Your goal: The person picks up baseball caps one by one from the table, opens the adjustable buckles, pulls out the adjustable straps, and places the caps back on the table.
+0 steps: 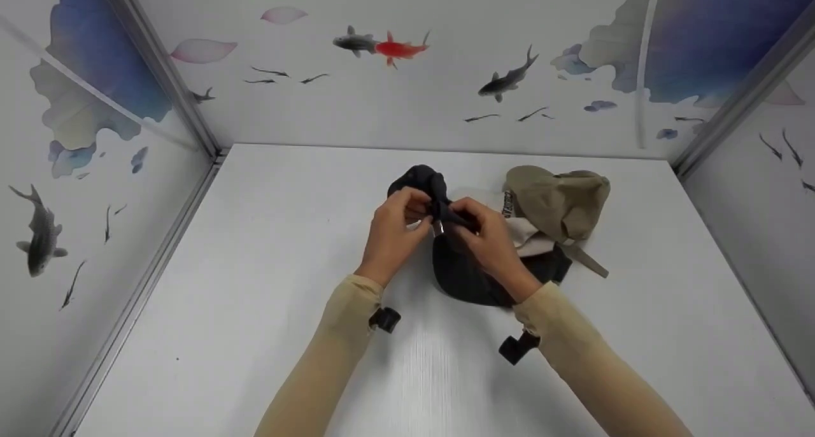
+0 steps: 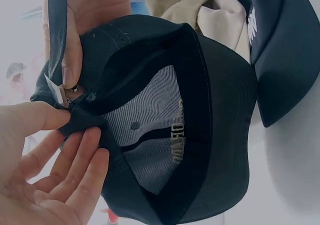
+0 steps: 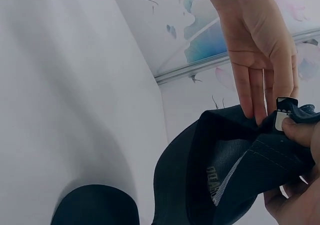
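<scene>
Both hands hold a dark cap [image 1: 417, 177] up over the table, at the adjusting strap on its back. In the left wrist view its inside faces the camera, with pale lining and the reverse of stitched lettering. My left hand [image 1: 395, 233] pinches the band right beside the metal buckle [image 2: 59, 92], thumb against fingers. Thumb and fingers of my right hand [image 1: 493, 243] grip the strap [image 2: 57, 15] on the other side of the buckle. In the right wrist view the right thumb [image 3: 297, 130] lies against the buckle, and the left fingertips [image 3: 252, 112] touch the cap's edge.
On the white table [image 1: 267, 284], partly under my right hand, lies another dark cap [image 1: 461, 281]. Next to it are a pale beige cap [image 1: 528, 238] and a khaki cap [image 1: 563, 204] with its strap hanging loose. White walls printed with fish enclose the table.
</scene>
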A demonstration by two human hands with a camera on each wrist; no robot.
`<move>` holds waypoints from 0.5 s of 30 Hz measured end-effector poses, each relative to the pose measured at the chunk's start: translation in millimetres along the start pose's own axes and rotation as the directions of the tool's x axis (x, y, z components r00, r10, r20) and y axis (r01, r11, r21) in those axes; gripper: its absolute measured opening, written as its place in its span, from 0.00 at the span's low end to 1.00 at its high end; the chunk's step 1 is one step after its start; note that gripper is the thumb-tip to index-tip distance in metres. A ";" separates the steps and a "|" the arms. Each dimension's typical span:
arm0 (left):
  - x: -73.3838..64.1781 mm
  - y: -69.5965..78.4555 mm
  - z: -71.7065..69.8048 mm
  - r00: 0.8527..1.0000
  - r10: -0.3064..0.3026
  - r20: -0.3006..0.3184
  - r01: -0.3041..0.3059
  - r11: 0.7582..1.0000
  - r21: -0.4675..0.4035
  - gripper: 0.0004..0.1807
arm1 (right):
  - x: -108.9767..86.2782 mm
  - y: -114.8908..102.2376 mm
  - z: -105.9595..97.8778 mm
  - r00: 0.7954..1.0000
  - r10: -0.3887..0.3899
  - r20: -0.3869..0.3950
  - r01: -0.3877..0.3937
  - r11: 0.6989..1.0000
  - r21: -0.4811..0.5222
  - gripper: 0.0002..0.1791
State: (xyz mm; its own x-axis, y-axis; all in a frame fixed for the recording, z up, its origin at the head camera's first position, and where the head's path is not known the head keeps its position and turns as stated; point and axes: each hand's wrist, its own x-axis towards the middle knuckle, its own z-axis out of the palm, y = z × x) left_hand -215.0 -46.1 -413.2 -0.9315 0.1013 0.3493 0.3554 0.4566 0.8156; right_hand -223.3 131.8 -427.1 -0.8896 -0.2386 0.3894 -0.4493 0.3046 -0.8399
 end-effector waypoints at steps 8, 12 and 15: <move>-0.1 -0.2 1.8 1.000 -0.004 -0.021 0.005 1.000 0.015 0.12 | -0.2 -0.5 0.0 1.000 0.006 0.013 -0.006 1.000 -0.013 0.09; 0.0 -2.8 2.5 0.999 0.007 -0.037 -0.005 1.000 0.030 0.12 | -0.3 -0.2 0.9 1.000 0.016 0.027 -0.016 1.000 -0.020 0.09; -0.1 -5.3 2.2 0.999 0.016 -0.044 -0.014 0.999 0.051 0.12 | -0.7 -0.4 1.3 0.999 0.016 0.034 -0.015 1.000 -0.027 0.10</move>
State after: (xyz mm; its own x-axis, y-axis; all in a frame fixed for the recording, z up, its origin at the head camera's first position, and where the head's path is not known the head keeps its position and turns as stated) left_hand -216.9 -46.6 -418.5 -0.9214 0.0696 0.3824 0.3640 0.4996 0.7861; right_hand -222.3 130.7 -427.5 -0.8932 -0.2655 0.3630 -0.4383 0.3328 -0.8350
